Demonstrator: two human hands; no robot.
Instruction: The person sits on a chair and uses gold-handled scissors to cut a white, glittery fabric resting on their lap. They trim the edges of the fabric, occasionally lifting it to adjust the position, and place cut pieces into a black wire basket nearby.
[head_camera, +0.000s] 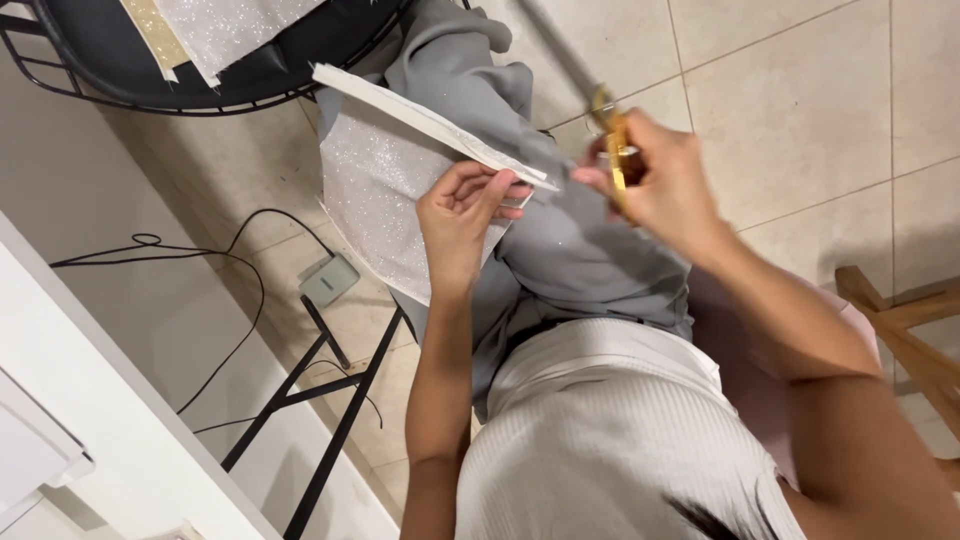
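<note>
White ribbed top (600, 430) nearest, left hand (462, 215) pinching glitter strip (430, 122) end, right hand (665, 175) closed around gold scissors (612, 140), open tiles beyond.

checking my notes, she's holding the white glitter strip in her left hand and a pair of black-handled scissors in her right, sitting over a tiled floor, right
Not quite. The scissors in the right hand have gold handles, not black, as the head view shows. The rest holds: the left hand pinches the white glitter strip, and the tiled floor lies below.

Below your hands you see beige floor tiles (800, 90); a black wire chair (90, 70) stands up-left of them, black cables (200, 255) left, wooden legs (900, 330) lower right.
</note>
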